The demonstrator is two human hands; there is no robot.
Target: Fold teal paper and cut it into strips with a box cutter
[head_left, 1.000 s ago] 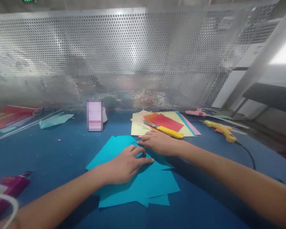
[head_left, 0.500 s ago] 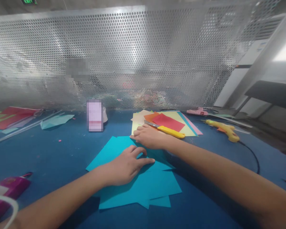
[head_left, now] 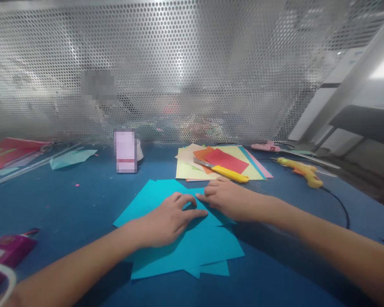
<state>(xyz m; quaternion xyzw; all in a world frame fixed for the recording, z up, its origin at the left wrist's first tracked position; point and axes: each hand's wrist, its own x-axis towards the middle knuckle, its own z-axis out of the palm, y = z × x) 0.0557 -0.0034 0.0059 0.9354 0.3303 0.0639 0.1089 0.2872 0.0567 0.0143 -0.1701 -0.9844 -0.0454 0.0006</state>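
Observation:
Several overlapping sheets of bright blue paper (head_left: pixel 179 256) lie on the dark blue table. My left hand (head_left: pixel 171 217) rests on top of them, its thumb and fingers spread apart and holding nothing. My right hand (head_left: pixel 228 198) touches the upper right part of the blue paper, its index finger stretched out to the left and the other fingers curled. Just beyond my right hand, a yellow utility knife (head_left: pixel 230 174) with its blade out lies on a stack of coloured paper (head_left: pixel 182 168).
A yellow glue gun (head_left: pixel 302 171) with a black cable lies at the right, a pink one (head_left: pixel 265 146) behind it. A purple device (head_left: pixel 14 251) is at the near left. Pale green paper (head_left: pixel 73 158) and a blurred box (head_left: pixel 125 151) stand before the perforated metal screen (head_left: pixel 179 51).
My right hand has moved right and slightly nearer along the blue paper. My left hand stays in place on the sheets. The view has shifted slightly.

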